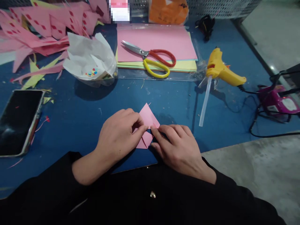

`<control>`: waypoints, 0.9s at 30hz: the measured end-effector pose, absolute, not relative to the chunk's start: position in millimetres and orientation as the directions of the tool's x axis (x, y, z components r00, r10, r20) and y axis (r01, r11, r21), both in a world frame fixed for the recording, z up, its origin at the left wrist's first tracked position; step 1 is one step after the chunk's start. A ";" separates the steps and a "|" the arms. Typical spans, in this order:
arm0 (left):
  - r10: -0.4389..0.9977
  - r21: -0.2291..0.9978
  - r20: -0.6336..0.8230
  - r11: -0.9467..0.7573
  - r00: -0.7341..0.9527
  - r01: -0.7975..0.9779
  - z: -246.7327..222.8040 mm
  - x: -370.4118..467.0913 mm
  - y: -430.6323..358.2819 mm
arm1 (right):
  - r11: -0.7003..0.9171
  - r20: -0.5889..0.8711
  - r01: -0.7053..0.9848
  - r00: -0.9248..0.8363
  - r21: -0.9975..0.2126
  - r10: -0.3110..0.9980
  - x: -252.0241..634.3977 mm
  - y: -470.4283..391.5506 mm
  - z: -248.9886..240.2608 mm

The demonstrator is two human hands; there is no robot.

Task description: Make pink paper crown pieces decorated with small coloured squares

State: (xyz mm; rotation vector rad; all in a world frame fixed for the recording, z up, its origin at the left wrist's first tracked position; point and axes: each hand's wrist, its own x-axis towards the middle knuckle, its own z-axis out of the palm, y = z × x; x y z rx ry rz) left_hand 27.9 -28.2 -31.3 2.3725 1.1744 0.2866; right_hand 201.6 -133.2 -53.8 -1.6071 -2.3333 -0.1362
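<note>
A small folded piece of pink paper (148,116) lies on the blue table near its front edge, one pointed corner facing away from me. My left hand (120,132) grips its left side, thumb and curled fingers closed on the paper. From the other side, my right hand (177,145) presses fingertips on a fold near the paper's middle, its thumb by the lower edge. Part of the paper is hidden under my left fingers. Beyond it, scissors (146,53) with one red and one yellow handle rest on a stack of coloured paper (131,34).
A yellow glue gun (217,67) with a glue stick stands at right, its cord running to a purple power strip (278,100). A white paper-lined bowl (89,59), a phone (20,122) and pink paper cutouts (44,25) occupy the left. An orange packet (168,12) sits behind.
</note>
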 end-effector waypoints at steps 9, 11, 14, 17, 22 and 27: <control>0.788 0.513 -0.032 -0.515 0.615 0.687 -34.4 26.6 -23.4 | 0.350 0.312 0.933 -0.311 -0.078 0.898 205.5 -137.8 -57.6; 0.786 0.525 -0.033 -0.512 0.617 0.680 -35.4 25.4 -20.9 | 0.359 0.293 0.931 -0.328 -0.058 0.898 206.0 -138.3 -57.0; 0.793 0.608 -0.048 -0.459 0.607 0.648 -34.3 21.1 -17.1 | 0.363 0.297 0.930 -0.332 -0.055 0.895 206.0 -138.5 -57.3; 0.811 0.700 0.010 -0.423 0.585 0.575 -29.9 13.8 -20.2 | 0.351 0.297 0.933 -0.316 -0.074 0.901 205.3 -138.6 -59.0; 0.668 0.399 0.240 -0.729 0.704 0.556 -28.6 4.3 -50.6 | 0.333 0.302 0.940 -0.296 -0.077 0.906 203.8 -139.3 -61.5; 0.540 0.114 0.263 -0.840 0.799 0.530 -38.7 5.0 -76.9 | 0.323 0.319 0.943 -0.283 -0.079 0.904 202.4 -139.8 -62.3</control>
